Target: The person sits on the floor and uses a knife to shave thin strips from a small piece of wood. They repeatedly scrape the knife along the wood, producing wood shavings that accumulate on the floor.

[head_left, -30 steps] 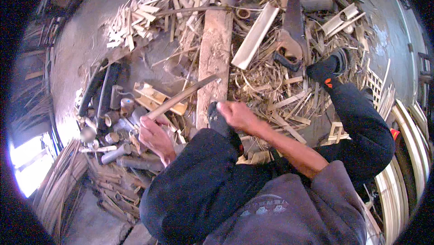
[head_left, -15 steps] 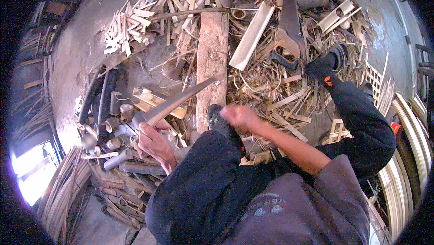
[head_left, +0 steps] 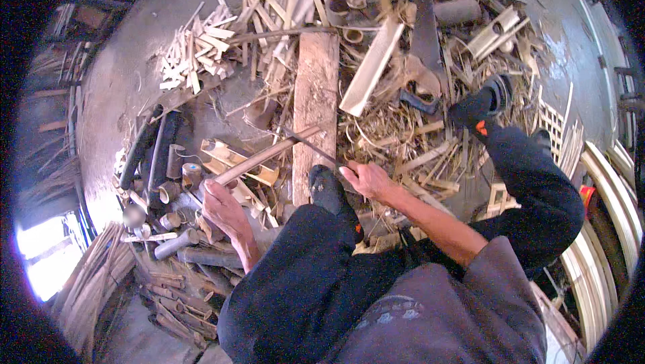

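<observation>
My left hand [head_left: 227, 213] is closed on the near end of a long bamboo strip [head_left: 259, 159], which slants up to the right. The strip's far end lies over a worn wooden board [head_left: 316, 75]. My right hand [head_left: 371, 181] grips a knife whose thin dark blade [head_left: 314, 147] points up and left and crosses the strip near its far end. The knife's handle is mostly hidden in my fist. My dark-shod foot [head_left: 327, 189] rests against the near end of the board, between my hands.
A handsaw [head_left: 425, 41] lies among bamboo shavings [head_left: 383, 122] right of the board, beside a split bamboo half [head_left: 373, 68]. Cut pale pieces [head_left: 198, 51] are heaped at far left. Dark bamboo tubes [head_left: 161, 152] lie left of my left hand. Long strips [head_left: 608, 209] stand at right.
My right hand, blurred before, now shows clearly slightly farther right, with the blade across the strip. The strip has turned and looks narrower. The whole view has shifted a little.
</observation>
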Available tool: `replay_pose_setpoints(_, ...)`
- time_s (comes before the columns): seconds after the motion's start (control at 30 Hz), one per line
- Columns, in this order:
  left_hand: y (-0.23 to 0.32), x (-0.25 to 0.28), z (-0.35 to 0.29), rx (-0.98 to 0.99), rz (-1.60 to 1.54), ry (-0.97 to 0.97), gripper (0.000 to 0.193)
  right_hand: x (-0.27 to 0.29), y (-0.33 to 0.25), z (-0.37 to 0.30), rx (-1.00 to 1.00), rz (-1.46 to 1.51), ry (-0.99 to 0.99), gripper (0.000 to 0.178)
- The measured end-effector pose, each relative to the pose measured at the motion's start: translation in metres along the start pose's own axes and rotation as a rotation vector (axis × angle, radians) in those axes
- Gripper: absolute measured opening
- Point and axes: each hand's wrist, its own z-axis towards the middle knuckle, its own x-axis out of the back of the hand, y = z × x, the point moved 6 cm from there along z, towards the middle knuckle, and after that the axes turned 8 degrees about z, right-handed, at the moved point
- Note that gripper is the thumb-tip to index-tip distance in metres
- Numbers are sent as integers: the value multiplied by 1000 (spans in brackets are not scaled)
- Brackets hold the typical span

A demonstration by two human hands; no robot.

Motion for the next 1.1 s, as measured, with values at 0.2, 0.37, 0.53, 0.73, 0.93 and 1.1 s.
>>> replay_pose_setpoints(0.2, 14, -28, 25, 17, -1012, -55, 19, -7, -21, 2, -48, 166, 6, 48)
replay_pose_setpoints(0.37, 85, -44, 26, -472, -799, 188, 16, 53, -95, -16, 246, 243, 154, 45)
replay_pose_setpoints(0.53, 104, -86, -8, -352, -1312, -216, 39, 87, -169, -37, 126, 627, -31, 48)
replay_pose_setpoints(0.73, 127, -96, -43, -265, -1353, -430, 40, 102, -192, -61, -114, 898, 19, 45)
replay_pose_setpoints(0.93, 139, -78, -54, -330, -1240, -565, 28, 93, -196, -66, -190, 877, 13, 51)
replay_pose_setpoints(1.1, 145, -74, -57, -344, -1245, -535, 29, 93, -194, -66, -149, 859, 4, 51)
